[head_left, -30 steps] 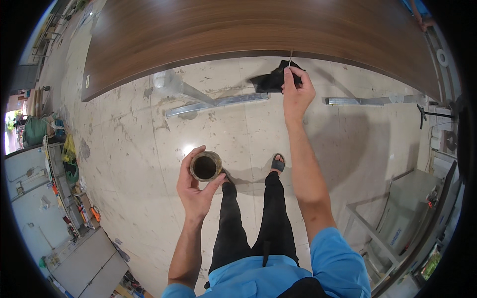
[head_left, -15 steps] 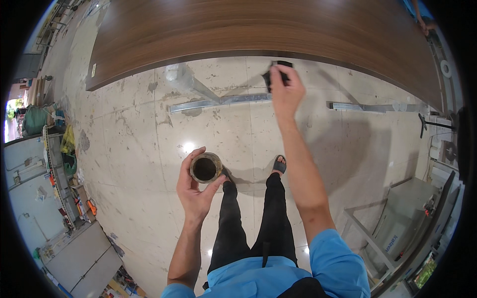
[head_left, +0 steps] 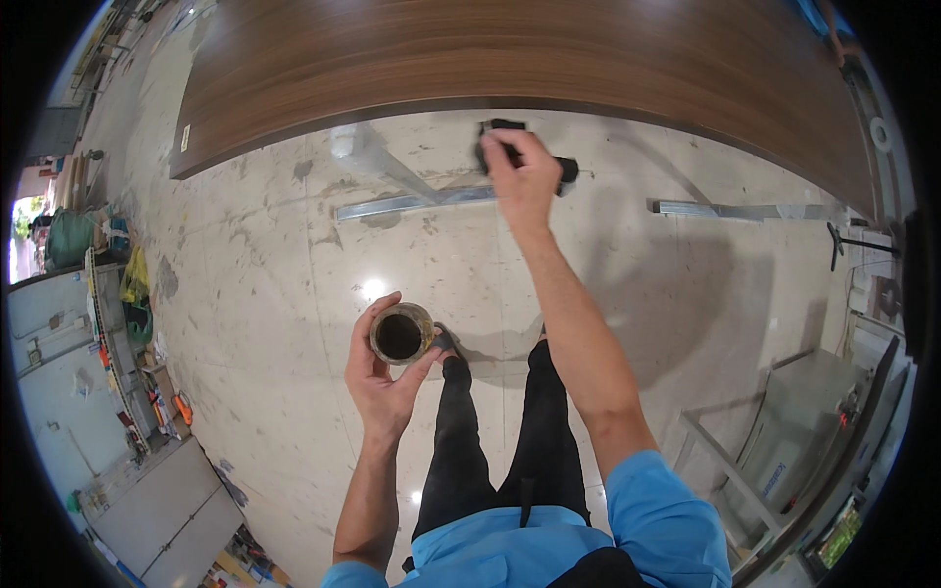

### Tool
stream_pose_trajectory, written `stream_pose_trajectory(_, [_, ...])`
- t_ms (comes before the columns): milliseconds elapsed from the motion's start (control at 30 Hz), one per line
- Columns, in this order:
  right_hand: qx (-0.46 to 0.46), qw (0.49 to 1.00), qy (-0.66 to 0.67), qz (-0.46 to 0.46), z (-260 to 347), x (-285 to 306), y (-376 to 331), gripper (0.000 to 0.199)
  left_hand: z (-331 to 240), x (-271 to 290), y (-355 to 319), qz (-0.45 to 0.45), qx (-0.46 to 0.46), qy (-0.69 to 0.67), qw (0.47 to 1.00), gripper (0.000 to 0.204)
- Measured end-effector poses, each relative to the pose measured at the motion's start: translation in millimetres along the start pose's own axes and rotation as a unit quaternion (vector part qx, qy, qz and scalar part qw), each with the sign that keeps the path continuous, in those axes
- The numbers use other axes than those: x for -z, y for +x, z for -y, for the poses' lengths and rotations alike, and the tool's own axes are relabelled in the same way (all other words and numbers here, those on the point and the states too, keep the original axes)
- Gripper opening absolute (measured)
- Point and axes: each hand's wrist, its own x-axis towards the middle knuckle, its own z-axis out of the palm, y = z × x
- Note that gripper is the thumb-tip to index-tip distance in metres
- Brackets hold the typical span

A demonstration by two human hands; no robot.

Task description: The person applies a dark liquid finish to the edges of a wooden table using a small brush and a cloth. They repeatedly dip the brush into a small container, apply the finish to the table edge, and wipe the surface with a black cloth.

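My left hand is wrapped round an open round jar with a grimy rim and a dark inside. It is held upright above the floor, in front of my left leg. Pinched in my right hand is a black cloth, bunched up and partly covered by the fingers. My right arm reaches forward, and the cloth is at the front edge of a long dark-brown wood-grain board. Whether the cloth touches that edge I cannot tell.
Metal legs with floor bars stand under the board. At left is a grey cabinet with tools and bags near it. A metal frame leans at lower right. Part of another person's arm shows at the far right.
My right hand and the cloth have moved left along the board's front edge. My left hand with the jar has barely shifted. My right foot has moved back out of sight.
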Motion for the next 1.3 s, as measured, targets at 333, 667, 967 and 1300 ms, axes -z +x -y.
stream_pose_trajectory(333, [-0.046,0.999,-0.008,0.019,-8,13,2,0.007,3,-8,1,0.013,-0.014,0.020,1.000,0.077])
stream_pose_trajectory(667, [-0.053,0.978,0.000,-0.202,-28,157,27,0.013,0,-30,5,0.024,-0.015,0.041,0.999,0.077])
stream_pose_trajectory(967, [0.056,0.975,-0.103,-0.188,-37,215,78,0.011,-4,-73,7,0.067,-0.019,0.040,0.997,0.083])
stream_pose_trajectory(1300, [-0.068,0.975,-0.029,-0.208,-19,211,64,0.012,-15,-92,7,0.092,-0.020,0.042,0.995,0.077])
